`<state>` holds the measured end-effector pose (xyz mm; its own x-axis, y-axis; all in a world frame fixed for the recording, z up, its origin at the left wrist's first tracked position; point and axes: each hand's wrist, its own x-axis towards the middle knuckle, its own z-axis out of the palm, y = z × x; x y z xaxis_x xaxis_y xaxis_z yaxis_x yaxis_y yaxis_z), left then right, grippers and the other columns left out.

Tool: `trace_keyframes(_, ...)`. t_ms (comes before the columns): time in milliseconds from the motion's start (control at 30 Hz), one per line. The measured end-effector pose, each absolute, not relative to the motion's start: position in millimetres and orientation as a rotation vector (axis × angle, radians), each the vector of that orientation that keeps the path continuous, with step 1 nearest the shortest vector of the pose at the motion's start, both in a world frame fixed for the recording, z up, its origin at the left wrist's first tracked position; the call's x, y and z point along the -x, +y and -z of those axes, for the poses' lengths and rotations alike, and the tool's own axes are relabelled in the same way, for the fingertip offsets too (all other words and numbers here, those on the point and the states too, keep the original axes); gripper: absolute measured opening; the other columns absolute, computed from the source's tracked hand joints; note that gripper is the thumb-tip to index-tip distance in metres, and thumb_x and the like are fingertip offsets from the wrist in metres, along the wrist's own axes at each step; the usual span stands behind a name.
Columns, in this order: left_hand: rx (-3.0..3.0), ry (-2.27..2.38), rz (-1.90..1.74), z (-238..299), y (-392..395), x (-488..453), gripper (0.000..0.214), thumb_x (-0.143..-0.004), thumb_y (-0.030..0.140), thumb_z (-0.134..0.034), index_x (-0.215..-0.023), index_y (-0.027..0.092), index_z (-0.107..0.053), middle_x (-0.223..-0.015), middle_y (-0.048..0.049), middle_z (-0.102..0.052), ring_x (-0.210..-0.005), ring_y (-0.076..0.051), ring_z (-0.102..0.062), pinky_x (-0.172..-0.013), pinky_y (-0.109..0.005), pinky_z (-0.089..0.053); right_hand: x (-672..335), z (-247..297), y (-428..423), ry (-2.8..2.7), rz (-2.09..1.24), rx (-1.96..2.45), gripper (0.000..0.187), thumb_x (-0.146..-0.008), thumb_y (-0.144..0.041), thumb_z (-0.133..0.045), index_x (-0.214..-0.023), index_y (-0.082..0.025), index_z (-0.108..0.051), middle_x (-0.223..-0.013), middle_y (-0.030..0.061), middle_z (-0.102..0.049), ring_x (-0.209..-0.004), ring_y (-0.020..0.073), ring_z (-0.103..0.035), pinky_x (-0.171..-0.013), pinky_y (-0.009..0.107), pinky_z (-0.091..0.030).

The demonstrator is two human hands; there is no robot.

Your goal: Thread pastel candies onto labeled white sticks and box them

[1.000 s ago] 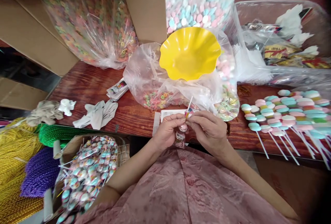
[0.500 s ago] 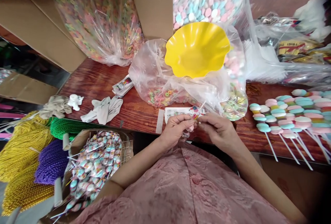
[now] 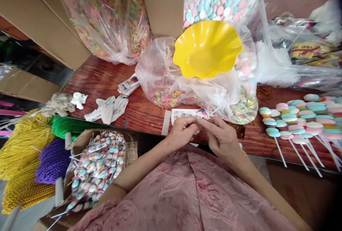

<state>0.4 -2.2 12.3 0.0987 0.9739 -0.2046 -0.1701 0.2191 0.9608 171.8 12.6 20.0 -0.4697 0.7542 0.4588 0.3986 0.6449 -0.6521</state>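
Note:
Close to the table's front edge, my two hands meet at the fingertips. My left hand (image 3: 183, 133) is closed around a candy stick in clear wrap, mostly hidden by the fingers. My right hand (image 3: 221, 136) is also closed, its thumb and forefinger pinched against the left fingertips; what lies in that pinch is hidden. Just beyond my hands is a printed white packet (image 3: 179, 113), with a clear strip (image 3: 166, 122) at its left. Gold twist ties (image 3: 239, 130) lie on the table by my right hand.
A yellow wavy bowl (image 3: 207, 51) sits on plastic candy bags (image 3: 157, 58). Unwrapped candy sticks (image 3: 296, 120) lie at right, before a clear bin (image 3: 280, 65). Down left stands a box of wrapped candy sticks (image 3: 98, 163) beside bead strands (image 3: 21, 152). Gloves (image 3: 109, 109) lie at left.
My right hand has turned and closed in against my left fingertips, covering the stick end and colored bit that showed before. Gold ties beside it now show. The view has shifted slightly.

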Motion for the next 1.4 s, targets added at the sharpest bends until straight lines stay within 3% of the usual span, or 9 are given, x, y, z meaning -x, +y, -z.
trace_keyframes(167, -1.036, 1.14, -1.008, -16, -6, 4, 0.019, -0.078, 0.029, -0.063, -0.067, 0.014, -0.067, -0.063, 0.0017, -0.055, -0.062, -0.009, -0.046, -0.063, -0.023, -0.037, -167, -15, 17, -2.067, -0.872, 0.897, 0.036, -0.094, -0.014, -0.049, -0.123, -0.025, -0.067, -0.09, 0.0042, -0.069, -0.079, 0.0151, -0.064, -0.071, 0.03, -0.052)
trace_keyframes(333, -1.035, 1.135, -0.986, -13, -8, 8, 0.022, -0.077, 0.032, -0.064, -0.063, 0.014, -0.063, -0.06, 0.0019, -0.054, -0.06, -0.009, -0.045, -0.06, -0.023, -0.036, -172, -10, 19, -2.091, -0.937, 0.892, 0.035, -0.094, -0.017, -0.05, -0.122, -0.027, -0.068, -0.092, 0.0037, -0.074, -0.079, 0.0159, -0.067, -0.073, 0.032, -0.054)
trace_keyframes(500, -0.95, 1.098, -0.98, -9, -9, 6, 0.029, -0.076, 0.038, -0.066, -0.06, 0.015, -0.059, -0.058, 0.0024, -0.054, -0.056, -0.008, -0.044, -0.057, -0.022, -0.035, -173, -11, 19, -2.133, -0.97, 0.875, 0.037, -0.094, -0.016, -0.05, -0.125, -0.027, -0.066, -0.092, 0.0038, -0.073, -0.08, 0.0153, -0.066, -0.076, 0.032, -0.054)
trace_keyframes(633, -0.954, 1.112, -1.024, -12, -10, 6, 0.031, -0.076, 0.04, -0.068, -0.059, 0.015, -0.06, -0.057, 0.0025, -0.053, -0.056, -0.008, -0.044, -0.059, -0.022, -0.036, -174, -9, 14, -1.992, -1.006, 0.902, 0.039, -0.09, -0.017, -0.057, -0.127, -0.027, -0.064, -0.08, -0.0004, -0.066, -0.071, 0.0132, -0.06, -0.07, 0.029, -0.052)
trace_keyframes(733, -1.018, 1.143, -1.114, -16, -9, 4, 0.031, -0.079, 0.038, -0.069, -0.059, 0.016, -0.063, -0.06, 0.0014, -0.055, -0.059, -0.009, -0.047, -0.062, -0.023, -0.038, -170, -8, 5, -1.63, -1.011, 1.003, 0.029, -0.085, -0.019, -0.066, -0.113, -0.026, -0.066, -0.078, -0.0023, -0.062, -0.068, 0.0113, -0.057, -0.063, 0.024, -0.05)
trace_keyframes(867, -1.197, 1.105, -1.212, -24, -5, -1, 0.028, -0.084, 0.032, -0.065, -0.06, 0.017, -0.064, -0.063, 0.0003, -0.057, -0.063, -0.011, -0.05, -0.066, -0.024, -0.04, -162, -10, -2, -1.404, -1.131, 1.078, 0.009, -0.081, -0.025, -0.072, -0.088, -0.021, -0.066, -0.079, 0.0001, -0.067, -0.07, 0.0131, -0.062, -0.065, 0.025, -0.053)
trace_keyframes(967, -1.356, 1.096, -1.226, -33, -2, -5, 0.024, -0.086, 0.03, -0.063, -0.066, 0.018, -0.069, -0.066, -0.0009, -0.058, -0.066, -0.012, -0.051, -0.069, -0.026, -0.041, -162, -14, 4, -1.347, -1.195, 1.053, 0.011, -0.08, -0.029, -0.073, -0.078, -0.02, -0.067, -0.073, 0.0, -0.068, -0.065, 0.0131, -0.062, -0.062, 0.026, -0.054)
trace_keyframes(1167, -1.55, 1.123, -1.165, -46, -1, -10, 0.024, -0.087, 0.033, -0.062, -0.07, 0.019, -0.072, -0.07, -0.0036, -0.06, -0.069, -0.015, -0.053, -0.071, -0.028, -0.041, -173, -17, 15, -1.351, -1.403, 0.945, 0.017, -0.071, -0.032, -0.08, -0.08, -0.02, -0.071, -0.07, 0.0, -0.072, -0.06, 0.0139, -0.063, -0.058, 0.027, -0.055)
trace_keyframes(1400, -1.876, 1.1, -0.984, -55, 2, -11, 0.03, -0.089, 0.025, -0.054, -0.062, 0.019, -0.065, -0.069, -0.0056, -0.059, -0.07, -0.016, -0.051, -0.07, -0.029, -0.038, -189, -18, 31, -1.601, -1.401, 0.822, 0.016, -0.075, -0.036, -0.076, -0.07, -0.021, -0.072, -0.068, -0.0003, -0.07, -0.065, 0.0157, -0.062, -0.066, 0.031, -0.054)
